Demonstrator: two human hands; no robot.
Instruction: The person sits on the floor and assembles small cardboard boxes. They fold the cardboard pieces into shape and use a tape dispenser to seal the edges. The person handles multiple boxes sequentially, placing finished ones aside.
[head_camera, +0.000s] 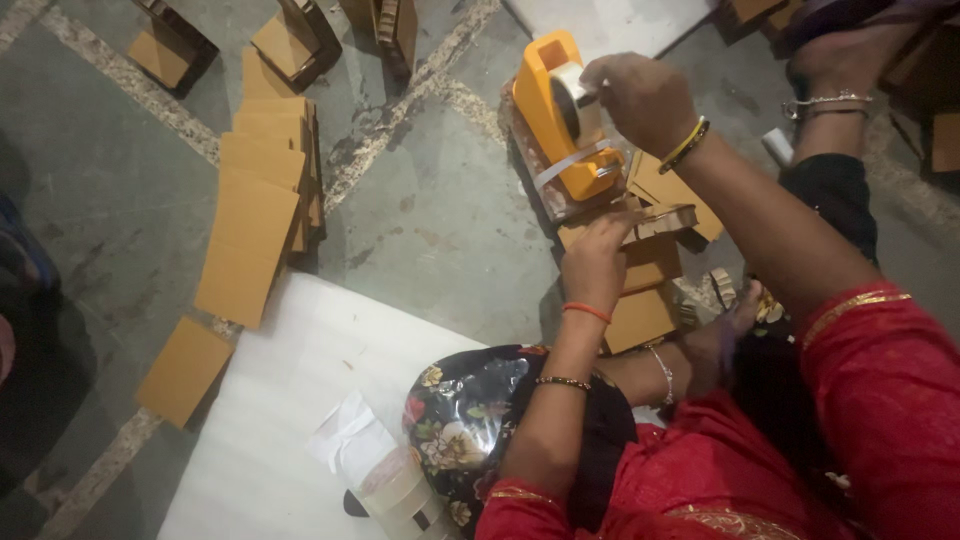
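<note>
A yellow tape dispenser (556, 112) stands on the stone floor with a roll of clear tape in it. My right hand (642, 97) grips the tape roll at the top of the dispenser. A strip of clear tape (566, 165) runs down across its front. My left hand (598, 258) holds a small folded brown cardboard piece (668, 220) just below the dispenser. Flat cardboard pieces (648, 290) lie under and beside that hand.
A fanned stack of flat brown cardboard sheets (257, 200) lies to the left. A white foam sheet (290, 400) covers the floor near me, with crumpled plastic (350, 438) and a tape roll (392, 482) on it. Another person's foot with an anklet (835, 70) is at upper right.
</note>
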